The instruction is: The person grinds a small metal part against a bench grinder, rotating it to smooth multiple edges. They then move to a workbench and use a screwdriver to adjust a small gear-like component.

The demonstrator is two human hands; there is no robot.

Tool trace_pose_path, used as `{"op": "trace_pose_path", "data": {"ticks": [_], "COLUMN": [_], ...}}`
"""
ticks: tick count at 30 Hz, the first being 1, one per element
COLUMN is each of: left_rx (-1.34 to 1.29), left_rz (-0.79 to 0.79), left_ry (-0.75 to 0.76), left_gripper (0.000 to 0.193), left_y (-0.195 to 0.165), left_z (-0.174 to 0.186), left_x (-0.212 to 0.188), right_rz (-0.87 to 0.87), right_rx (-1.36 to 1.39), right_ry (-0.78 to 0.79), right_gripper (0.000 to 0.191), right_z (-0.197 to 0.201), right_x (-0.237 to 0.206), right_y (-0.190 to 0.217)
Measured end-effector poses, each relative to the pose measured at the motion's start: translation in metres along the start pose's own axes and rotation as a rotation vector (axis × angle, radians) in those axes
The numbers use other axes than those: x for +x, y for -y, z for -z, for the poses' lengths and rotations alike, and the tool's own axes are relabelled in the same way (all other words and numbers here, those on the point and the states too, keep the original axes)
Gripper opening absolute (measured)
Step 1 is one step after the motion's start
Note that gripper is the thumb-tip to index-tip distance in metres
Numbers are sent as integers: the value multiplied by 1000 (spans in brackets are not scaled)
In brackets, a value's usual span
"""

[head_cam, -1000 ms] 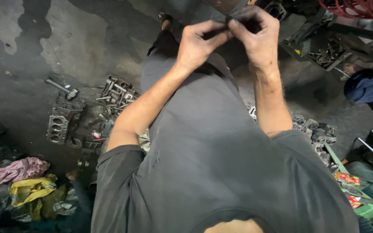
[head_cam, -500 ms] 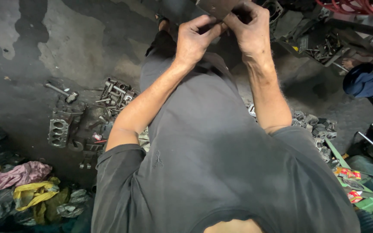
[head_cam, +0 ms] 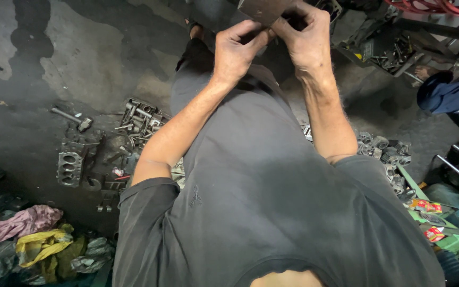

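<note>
Both my hands are raised in front of my chest near the top of the head view. My left hand [head_cam: 237, 53] and my right hand [head_cam: 304, 37] close their fingers together on a dark flat metal piece [head_cam: 261, 9] whose upper part runs out of the frame. The fingertips of the two hands meet under its lower corner. My dark grey shirt [head_cam: 261, 202] fills the middle of the view below the arms.
Metal engine parts [head_cam: 73, 167] and a hammer-like tool [head_cam: 73, 119] lie on the oily concrete floor at left. More small metal parts [head_cam: 386, 151] sit at right. Coloured rags [head_cam: 33, 239] are piled at lower left. A person in dark clothes [head_cam: 450, 93] is at the right edge.
My two hands have risen toward the top of the view with the metal piece, and the piece now shows as a flat plate above my fingers.
</note>
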State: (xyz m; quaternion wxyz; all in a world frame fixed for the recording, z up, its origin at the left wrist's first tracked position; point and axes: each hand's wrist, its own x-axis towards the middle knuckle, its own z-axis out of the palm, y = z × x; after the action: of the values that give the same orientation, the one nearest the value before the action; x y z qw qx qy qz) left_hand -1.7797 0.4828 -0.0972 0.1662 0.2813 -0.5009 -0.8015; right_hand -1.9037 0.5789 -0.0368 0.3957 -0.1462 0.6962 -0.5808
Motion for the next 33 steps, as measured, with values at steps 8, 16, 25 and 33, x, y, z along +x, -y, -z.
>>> {"op": "trace_pose_path", "data": {"ticks": [8, 16, 25, 33], "left_rx": [463, 571, 645, 698], "left_rz": [-507, -739, -705, -248], "left_ry": [126, 362, 374, 453], "left_gripper": [20, 32, 42, 60], "left_y": [-57, -111, -104, -113], "left_z": [9, 7, 3, -22], "left_x": [-14, -33, -42, -58], "right_rz": [319, 508, 352, 395], "right_rx": [-33, 136, -303, -63], "right_ry": [132, 249, 246, 84], "right_gripper": [10, 22, 23, 17], "right_z": [18, 27, 42, 95], "right_x": [-23, -47, -61, -45], "right_y": [3, 11, -17, 10]}}
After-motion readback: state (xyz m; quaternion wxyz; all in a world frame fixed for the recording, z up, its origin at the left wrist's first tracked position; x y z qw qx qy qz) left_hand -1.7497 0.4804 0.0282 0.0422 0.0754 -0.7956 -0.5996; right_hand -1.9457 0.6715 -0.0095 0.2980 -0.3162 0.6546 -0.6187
